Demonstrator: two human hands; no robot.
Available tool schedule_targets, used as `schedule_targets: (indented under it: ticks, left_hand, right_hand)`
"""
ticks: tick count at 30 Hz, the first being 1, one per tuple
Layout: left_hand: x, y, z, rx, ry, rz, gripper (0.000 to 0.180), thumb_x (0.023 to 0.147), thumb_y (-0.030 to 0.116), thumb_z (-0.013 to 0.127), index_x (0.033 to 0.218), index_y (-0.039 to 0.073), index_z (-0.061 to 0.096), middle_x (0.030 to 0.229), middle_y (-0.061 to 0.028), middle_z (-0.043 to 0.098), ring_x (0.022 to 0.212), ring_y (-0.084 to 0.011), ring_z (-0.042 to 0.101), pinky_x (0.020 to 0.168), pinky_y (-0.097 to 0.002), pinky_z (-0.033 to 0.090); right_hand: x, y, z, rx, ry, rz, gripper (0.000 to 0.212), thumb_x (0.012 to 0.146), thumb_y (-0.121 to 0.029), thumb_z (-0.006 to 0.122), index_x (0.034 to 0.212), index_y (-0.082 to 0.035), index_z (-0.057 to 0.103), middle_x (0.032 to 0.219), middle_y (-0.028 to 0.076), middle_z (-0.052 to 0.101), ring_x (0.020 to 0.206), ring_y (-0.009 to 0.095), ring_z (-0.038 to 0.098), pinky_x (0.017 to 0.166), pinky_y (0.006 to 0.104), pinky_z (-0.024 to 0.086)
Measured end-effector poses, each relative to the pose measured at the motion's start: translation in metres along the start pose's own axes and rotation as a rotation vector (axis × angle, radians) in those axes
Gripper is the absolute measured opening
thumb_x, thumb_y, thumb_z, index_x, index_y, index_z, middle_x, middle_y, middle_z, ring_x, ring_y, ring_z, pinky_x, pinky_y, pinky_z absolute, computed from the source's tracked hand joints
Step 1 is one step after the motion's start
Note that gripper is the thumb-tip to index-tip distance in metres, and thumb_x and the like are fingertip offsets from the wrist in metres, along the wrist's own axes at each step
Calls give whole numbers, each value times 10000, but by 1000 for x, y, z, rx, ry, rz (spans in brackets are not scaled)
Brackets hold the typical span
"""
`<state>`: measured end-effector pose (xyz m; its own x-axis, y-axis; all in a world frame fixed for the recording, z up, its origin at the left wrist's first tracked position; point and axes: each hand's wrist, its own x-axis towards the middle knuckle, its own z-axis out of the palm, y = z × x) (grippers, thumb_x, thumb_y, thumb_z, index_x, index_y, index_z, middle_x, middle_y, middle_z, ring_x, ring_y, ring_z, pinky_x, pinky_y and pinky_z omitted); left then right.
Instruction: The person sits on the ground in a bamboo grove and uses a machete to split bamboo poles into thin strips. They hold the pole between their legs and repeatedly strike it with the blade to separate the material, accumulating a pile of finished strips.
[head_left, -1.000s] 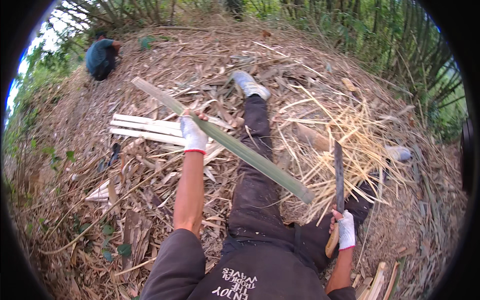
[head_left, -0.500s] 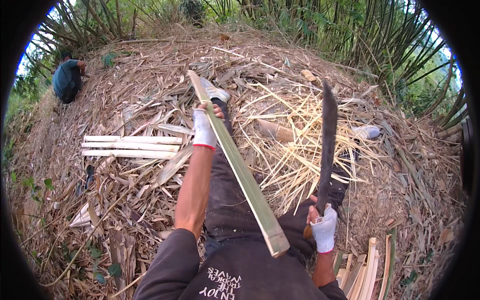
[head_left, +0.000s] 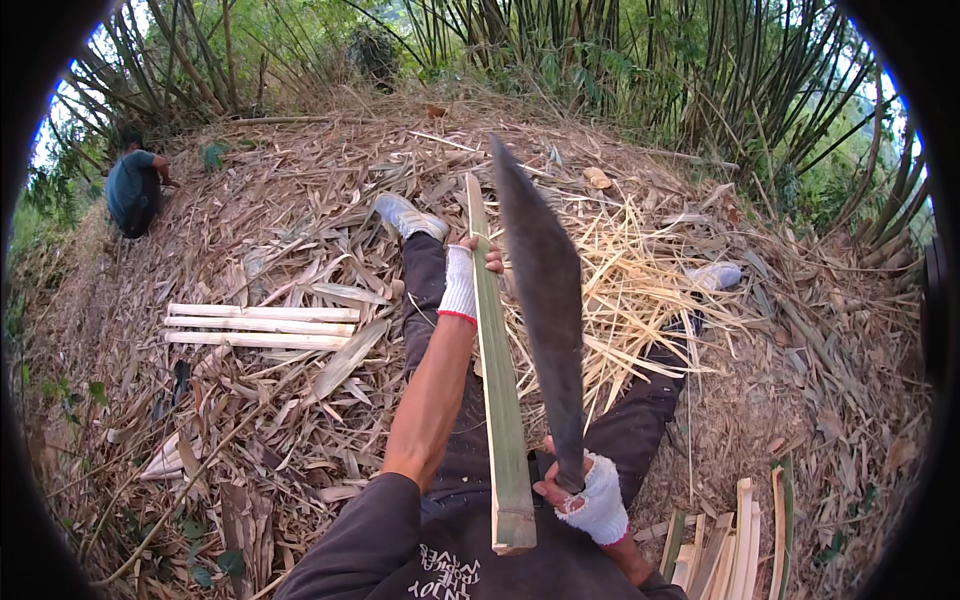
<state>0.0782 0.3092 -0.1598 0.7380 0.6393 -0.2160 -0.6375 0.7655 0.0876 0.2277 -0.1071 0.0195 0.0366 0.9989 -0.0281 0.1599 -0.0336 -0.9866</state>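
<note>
A long split bamboo strip [head_left: 500,400], green on its outer face and pale along the edge, slants up between my legs. Near its far end my left hand [head_left: 468,275], in a white fingerless glove with red trim, is closed around it. My right hand [head_left: 588,495], gloved the same way, grips a machete [head_left: 545,290] by its handle, which the fingers mostly hide. The broad dark blade points up and away, just right of the strip; whether they touch I cannot tell.
Thin pale bamboo shavings [head_left: 640,290] lie heaped by my right leg. Several pale bamboo pieces [head_left: 260,326] are lined up at left; more split pieces [head_left: 735,550] lie at lower right. Another person [head_left: 135,190] crouches at far left. Bamboo clumps [head_left: 640,90] stand behind dry leaf litter.
The bamboo strip has swung to the right and stands more upright, with my left hand on it. My right hand has brought the machete leftward, close to the strip.
</note>
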Motion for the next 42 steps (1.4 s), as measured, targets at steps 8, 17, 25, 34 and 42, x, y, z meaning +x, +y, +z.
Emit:
schedule_targets:
  ticks: [8, 17, 25, 34, 42]
  left_hand:
    - [6, -12, -26, -76, 88, -40, 482, 976, 408, 517, 1029, -69, 475, 819, -104, 510, 684, -216, 517, 639, -332, 481]
    - [-133, -138, 98, -284, 100, 214, 484, 970, 314, 604, 1182, -87, 436, 1123, -177, 520, 988, -218, 566, 877, -358, 537]
    - [-122, -118, 69, -603, -272, 28, 322, 997, 256, 550, 1051, -27, 407, 784, -47, 400, 672, -146, 419, 651, -288, 433]
    - [-110, -140, 48, -427, -87, 121, 468, 1014, 345, 547, 1144, -90, 433, 828, -59, 439, 652, -137, 449, 596, -281, 438]
    - [-113, -142, 41, -481, -78, 174, 502, 1016, 296, 567, 1190, -149, 412, 833, -77, 439, 664, -148, 469, 658, -302, 474]
  right_hand:
    - [19, -23, 21, -122, -97, -307, 792, 709, -15, 705, 1464, -144, 501, 804, 80, 681, 576, 204, 605, 577, 322, 511]
    - [57, -22, 44, -206, 20, -288, 801, 678, -48, 649, 1456, -167, 504, 982, 166, 695, 729, 354, 626, 681, 400, 536]
    - [44, -23, -8, -475, 57, -312, 575, 682, -59, 720, 1253, -76, 653, 816, 132, 695, 647, 305, 651, 599, 386, 521]
    - [16, -19, -37, -856, -238, -198, 457, 609, -151, 704, 1062, -99, 691, 708, 87, 622, 636, 322, 616, 593, 431, 493]
    - [31, -2, -23, -1017, -305, -118, 425, 628, -249, 714, 1029, -111, 684, 742, 102, 634, 696, 318, 645, 624, 439, 513]
